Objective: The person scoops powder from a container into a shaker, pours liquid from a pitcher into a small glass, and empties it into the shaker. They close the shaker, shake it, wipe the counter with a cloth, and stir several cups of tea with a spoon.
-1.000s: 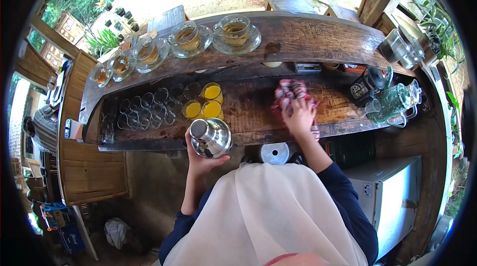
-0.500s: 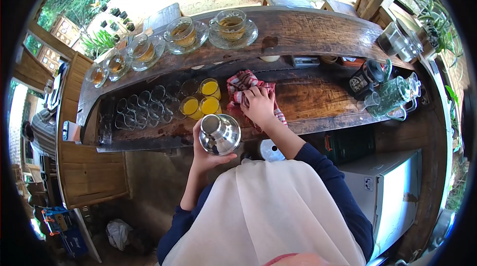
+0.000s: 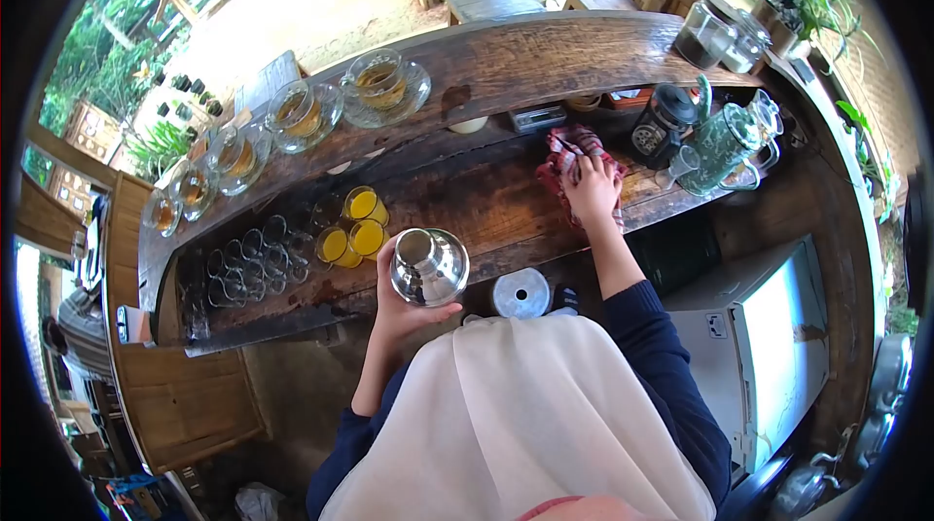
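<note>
My left hand (image 3: 401, 305) grips a shiny steel pot (image 3: 428, 266), held just in front of the lower wooden counter (image 3: 467, 210). My right hand (image 3: 591, 192) presses a red checked cloth (image 3: 567, 153) flat on that counter, close to a black-lidded jar (image 3: 662, 124) and a green glass teapot (image 3: 725, 144). Three glasses of yellow juice (image 3: 352, 229) stand just left of the pot, beside several empty glasses (image 3: 248, 263).
Several glass cups of tea on saucers (image 3: 384, 83) line the upper bar shelf (image 3: 545, 54). A round steel lid (image 3: 521, 292) lies below the counter edge. A white fridge (image 3: 764, 336) stands at the right. Glass jars (image 3: 720, 35) sit far right.
My right hand has slid the red cloth from beside the juice glasses back to the right, toward the black-lidded jar. The left hand still holds the steel pot.
</note>
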A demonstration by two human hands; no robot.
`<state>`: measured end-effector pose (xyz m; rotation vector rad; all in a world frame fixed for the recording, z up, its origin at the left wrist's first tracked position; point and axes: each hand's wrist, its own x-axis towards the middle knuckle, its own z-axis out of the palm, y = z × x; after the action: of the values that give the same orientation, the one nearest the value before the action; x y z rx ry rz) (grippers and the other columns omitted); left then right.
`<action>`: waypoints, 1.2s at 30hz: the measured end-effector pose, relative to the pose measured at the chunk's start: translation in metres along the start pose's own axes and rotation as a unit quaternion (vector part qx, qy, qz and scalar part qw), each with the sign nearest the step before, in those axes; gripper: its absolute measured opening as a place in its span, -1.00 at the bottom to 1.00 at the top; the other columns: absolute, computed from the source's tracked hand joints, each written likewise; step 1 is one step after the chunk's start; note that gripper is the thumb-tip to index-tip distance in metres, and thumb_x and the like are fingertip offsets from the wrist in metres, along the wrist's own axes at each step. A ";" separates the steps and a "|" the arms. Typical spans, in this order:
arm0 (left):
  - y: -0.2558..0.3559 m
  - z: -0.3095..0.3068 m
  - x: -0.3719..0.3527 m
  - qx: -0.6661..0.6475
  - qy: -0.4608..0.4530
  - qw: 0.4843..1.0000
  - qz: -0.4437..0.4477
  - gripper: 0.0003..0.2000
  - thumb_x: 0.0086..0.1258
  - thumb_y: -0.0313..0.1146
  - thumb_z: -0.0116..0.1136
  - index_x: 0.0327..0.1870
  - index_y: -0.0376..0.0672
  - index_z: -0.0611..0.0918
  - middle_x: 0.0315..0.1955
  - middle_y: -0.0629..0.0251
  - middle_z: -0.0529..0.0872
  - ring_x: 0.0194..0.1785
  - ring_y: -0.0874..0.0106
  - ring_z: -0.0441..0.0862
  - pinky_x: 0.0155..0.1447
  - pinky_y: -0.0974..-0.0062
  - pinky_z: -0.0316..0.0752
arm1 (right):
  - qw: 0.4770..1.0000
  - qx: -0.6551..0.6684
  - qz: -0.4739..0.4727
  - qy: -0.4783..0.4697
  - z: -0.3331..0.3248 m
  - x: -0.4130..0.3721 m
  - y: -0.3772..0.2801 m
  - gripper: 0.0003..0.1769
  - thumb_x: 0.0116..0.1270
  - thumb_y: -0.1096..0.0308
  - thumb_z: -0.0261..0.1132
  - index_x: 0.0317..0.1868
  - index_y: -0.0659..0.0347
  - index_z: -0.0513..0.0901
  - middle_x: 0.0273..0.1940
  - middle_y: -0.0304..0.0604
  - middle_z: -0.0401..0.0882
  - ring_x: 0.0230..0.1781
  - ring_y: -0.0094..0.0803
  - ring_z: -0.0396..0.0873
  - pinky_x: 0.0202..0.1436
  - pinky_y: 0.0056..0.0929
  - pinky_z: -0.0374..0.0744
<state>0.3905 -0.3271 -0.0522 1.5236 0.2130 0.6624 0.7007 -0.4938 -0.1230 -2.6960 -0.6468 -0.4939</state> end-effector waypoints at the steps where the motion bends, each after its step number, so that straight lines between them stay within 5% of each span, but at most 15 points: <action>1: -0.002 0.001 0.001 -0.011 0.006 1.000 -0.008 0.08 -0.31 -0.34 0.65 0.31 -0.12 0.13 0.14 0.20 0.36 0.22 0.33 0.41 0.26 0.33 0.37 | 0.999 -0.016 -0.001 0.036 -0.001 -0.001 0.011 -0.55 0.04 0.02 0.31 -0.07 0.02 0.59 -0.04 -0.21 0.51 0.04 -0.15 0.44 0.04 0.12 0.37; 7: -0.005 0.021 0.018 -0.035 0.004 0.999 -0.019 0.07 -0.31 -0.36 0.64 0.30 -0.10 0.13 0.13 0.20 0.38 0.19 0.35 0.43 0.24 0.35 0.39 | 0.999 -0.022 0.010 0.039 -0.015 -0.020 0.052 -0.51 0.04 0.01 0.32 -0.03 0.03 0.58 -0.04 -0.19 0.51 0.05 -0.13 0.43 0.08 0.05 0.38; 21: -0.027 0.109 0.071 -0.042 -0.103 0.994 0.006 0.02 -0.31 -0.42 0.63 0.28 -0.09 0.19 0.11 0.24 0.42 0.18 0.36 0.44 0.23 0.34 0.41 | 0.980 0.097 -0.171 0.017 -0.072 -0.075 0.171 -0.48 -0.19 0.32 0.44 -0.08 0.12 0.61 -0.06 -0.15 0.53 0.07 -0.11 0.43 0.12 -0.11 0.40; 29: -0.043 0.174 0.101 -0.095 -0.113 0.988 -0.053 0.02 -0.31 -0.49 0.62 0.28 -0.09 0.19 0.07 0.22 0.45 0.14 0.35 0.48 0.18 0.36 0.46 | 0.995 0.071 -0.023 0.068 -0.087 -0.101 0.253 -0.45 -0.24 0.40 0.45 -0.09 0.05 0.61 -0.08 -0.19 0.53 0.06 -0.15 0.44 0.14 -0.13 0.40; 36: -0.069 0.208 0.119 -0.039 -0.108 0.993 -0.028 0.06 -0.34 -0.52 0.60 0.30 -0.09 0.13 0.10 0.25 0.39 0.15 0.36 0.45 0.18 0.35 0.47 | 0.966 0.061 0.126 0.219 -0.100 -0.094 0.336 -0.62 -0.03 0.46 0.38 -0.12 0.22 0.59 -0.14 -0.03 0.55 -0.03 -0.05 0.49 0.09 -0.15 0.45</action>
<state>0.6140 -0.4358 -0.0717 1.4951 0.0640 0.4508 0.7597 -0.8513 -0.1486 -2.3878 -0.1991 -0.9092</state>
